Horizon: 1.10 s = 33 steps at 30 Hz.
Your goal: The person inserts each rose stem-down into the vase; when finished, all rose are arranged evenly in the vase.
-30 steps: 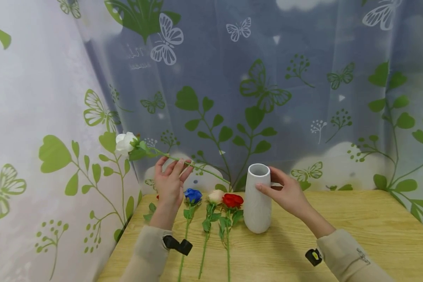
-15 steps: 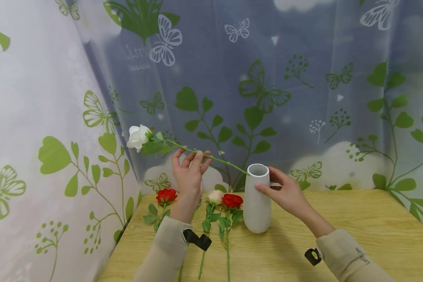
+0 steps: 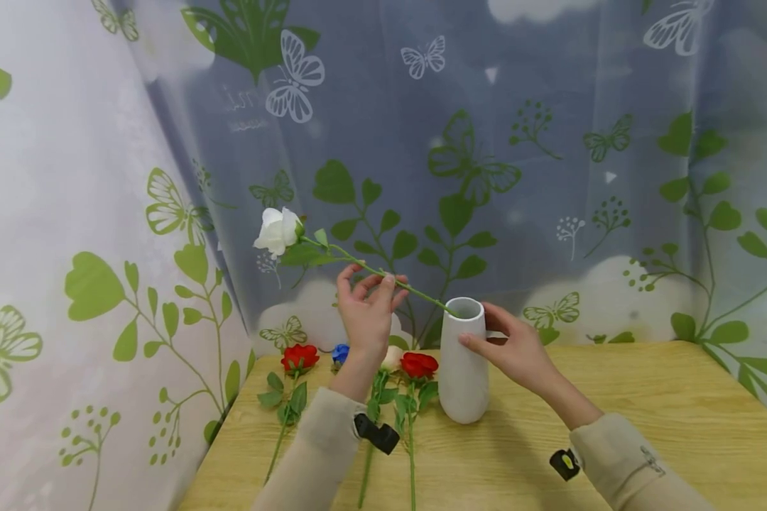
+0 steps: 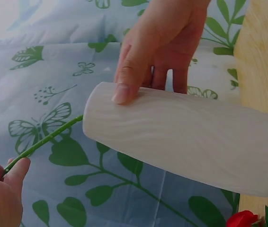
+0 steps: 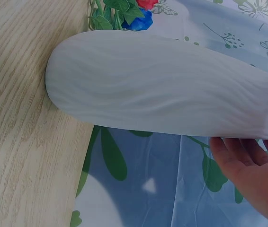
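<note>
A white rose hangs tilted in the air, bloom to the upper left. Its green stem is pinched by the left hand, and in the left wrist view the stem reaches the vase's mouth. The white vase stands upright on the table, the stem's tip just inside its rim. Around the vase's upper part the right hand grips with thumb in front; the right wrist view shows its fingers along the side of the vase.
Left of the vase lie a red rose, a blue rose, a cream rose and another red rose on the wooden table. Behind hangs a patterned curtain.
The left hand has moved right with the white rose, bringing the stem's tip from left of the vase into its mouth. The right hand still holds the vase in place.
</note>
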Each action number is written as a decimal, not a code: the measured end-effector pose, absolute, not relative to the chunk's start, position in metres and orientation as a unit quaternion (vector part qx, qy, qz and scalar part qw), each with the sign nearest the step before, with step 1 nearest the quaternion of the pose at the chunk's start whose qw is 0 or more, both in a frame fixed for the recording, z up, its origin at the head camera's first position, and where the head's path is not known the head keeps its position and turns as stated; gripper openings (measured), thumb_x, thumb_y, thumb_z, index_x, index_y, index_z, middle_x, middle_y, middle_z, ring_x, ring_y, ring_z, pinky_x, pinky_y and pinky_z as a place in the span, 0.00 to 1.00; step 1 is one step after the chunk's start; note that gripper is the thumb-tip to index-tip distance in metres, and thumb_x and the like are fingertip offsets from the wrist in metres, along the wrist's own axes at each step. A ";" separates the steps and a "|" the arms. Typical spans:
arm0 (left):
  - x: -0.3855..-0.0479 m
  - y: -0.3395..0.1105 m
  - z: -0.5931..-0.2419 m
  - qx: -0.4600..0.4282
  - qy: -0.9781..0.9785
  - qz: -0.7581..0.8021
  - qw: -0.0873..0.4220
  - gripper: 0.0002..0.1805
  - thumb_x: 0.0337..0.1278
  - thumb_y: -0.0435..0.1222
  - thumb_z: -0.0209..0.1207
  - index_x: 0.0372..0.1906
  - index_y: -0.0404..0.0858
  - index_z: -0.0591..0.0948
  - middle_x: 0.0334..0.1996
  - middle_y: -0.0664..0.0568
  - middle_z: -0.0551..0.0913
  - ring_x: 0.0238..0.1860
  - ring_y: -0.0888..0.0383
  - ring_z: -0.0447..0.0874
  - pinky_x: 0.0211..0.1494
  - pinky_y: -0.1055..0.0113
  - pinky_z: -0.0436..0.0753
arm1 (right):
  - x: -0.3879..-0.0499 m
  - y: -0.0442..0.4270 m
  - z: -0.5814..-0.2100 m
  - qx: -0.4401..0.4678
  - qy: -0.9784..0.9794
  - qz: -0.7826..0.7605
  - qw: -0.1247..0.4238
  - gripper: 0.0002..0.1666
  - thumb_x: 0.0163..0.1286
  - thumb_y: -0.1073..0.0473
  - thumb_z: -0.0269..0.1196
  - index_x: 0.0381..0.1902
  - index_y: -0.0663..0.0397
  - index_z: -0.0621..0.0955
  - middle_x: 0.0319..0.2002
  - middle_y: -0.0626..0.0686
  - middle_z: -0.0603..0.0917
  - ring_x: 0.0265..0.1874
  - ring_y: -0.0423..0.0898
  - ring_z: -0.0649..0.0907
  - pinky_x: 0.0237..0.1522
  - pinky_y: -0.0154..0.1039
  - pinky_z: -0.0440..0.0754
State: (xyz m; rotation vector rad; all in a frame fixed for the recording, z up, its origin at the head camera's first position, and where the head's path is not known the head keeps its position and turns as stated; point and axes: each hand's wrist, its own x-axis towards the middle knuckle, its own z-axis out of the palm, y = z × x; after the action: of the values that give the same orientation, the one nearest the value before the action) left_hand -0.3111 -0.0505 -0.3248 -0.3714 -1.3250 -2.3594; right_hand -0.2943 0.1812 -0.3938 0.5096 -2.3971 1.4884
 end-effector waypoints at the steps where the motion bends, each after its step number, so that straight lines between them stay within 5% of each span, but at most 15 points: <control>1: -0.312 -0.049 -0.326 -0.135 -0.479 -0.844 0.202 0.25 0.71 0.23 0.61 0.64 0.42 0.67 0.40 0.48 0.80 0.41 0.53 0.92 0.49 0.58 0.92 | -0.295 0.181 -0.394 0.175 -0.828 0.515 0.136 0.41 0.71 0.48 0.73 0.76 0.52 0.72 0.62 0.60 0.84 0.59 0.58 0.85 0.57 0.52 0.89; 11: -0.316 -0.031 -0.337 -0.135 -0.536 -0.809 0.201 0.34 0.69 0.22 0.62 0.74 0.41 0.64 0.39 0.45 0.83 0.38 0.52 0.93 0.45 0.61 0.93 | -0.297 0.181 -0.396 0.177 -0.827 0.517 0.134 0.42 0.70 0.47 0.74 0.77 0.51 0.72 0.62 0.59 0.84 0.60 0.58 0.85 0.57 0.54 0.89; 19: -0.317 -0.024 -0.338 -0.168 -0.566 -0.782 0.200 0.36 0.68 0.22 0.62 0.76 0.39 0.64 0.39 0.44 0.82 0.40 0.45 0.94 0.50 0.52 0.92 | -0.297 0.181 -0.396 0.180 -0.828 0.511 0.142 0.41 0.71 0.47 0.73 0.76 0.52 0.72 0.62 0.60 0.84 0.60 0.59 0.86 0.56 0.53 0.89; 24: -0.318 -0.021 -0.342 -0.185 -0.582 -0.769 0.188 0.37 0.67 0.21 0.62 0.77 0.37 0.63 0.39 0.43 0.82 0.39 0.49 0.93 0.47 0.58 0.93 | -0.295 0.181 -0.395 0.182 -0.826 0.514 0.143 0.40 0.71 0.49 0.73 0.76 0.53 0.73 0.61 0.61 0.85 0.59 0.59 0.86 0.56 0.52 0.89; 30: -0.322 -0.016 -0.346 -0.205 -0.614 -0.737 0.192 0.39 0.68 0.21 0.62 0.79 0.37 0.62 0.42 0.29 0.83 0.42 0.32 0.91 0.47 0.60 0.92 | -0.295 0.181 -0.395 0.185 -0.824 0.517 0.139 0.40 0.72 0.50 0.72 0.77 0.52 0.72 0.62 0.61 0.84 0.60 0.59 0.85 0.57 0.55 0.88; 33: -0.321 -0.015 -0.348 -0.199 -0.651 -0.709 0.183 0.41 0.69 0.24 0.63 0.82 0.40 0.60 0.44 0.30 0.84 0.44 0.30 0.89 0.50 0.61 0.91 | -0.296 0.181 -0.395 0.185 -0.823 0.518 0.141 0.40 0.72 0.49 0.72 0.76 0.52 0.72 0.63 0.60 0.84 0.60 0.59 0.85 0.57 0.55 0.88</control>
State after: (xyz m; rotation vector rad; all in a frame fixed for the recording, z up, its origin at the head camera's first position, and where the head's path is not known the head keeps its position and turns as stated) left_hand -0.3211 -0.0148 -0.3475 -0.5624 -1.8366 -2.0000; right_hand -0.2961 0.1808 -0.3946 0.5346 -2.3769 1.4959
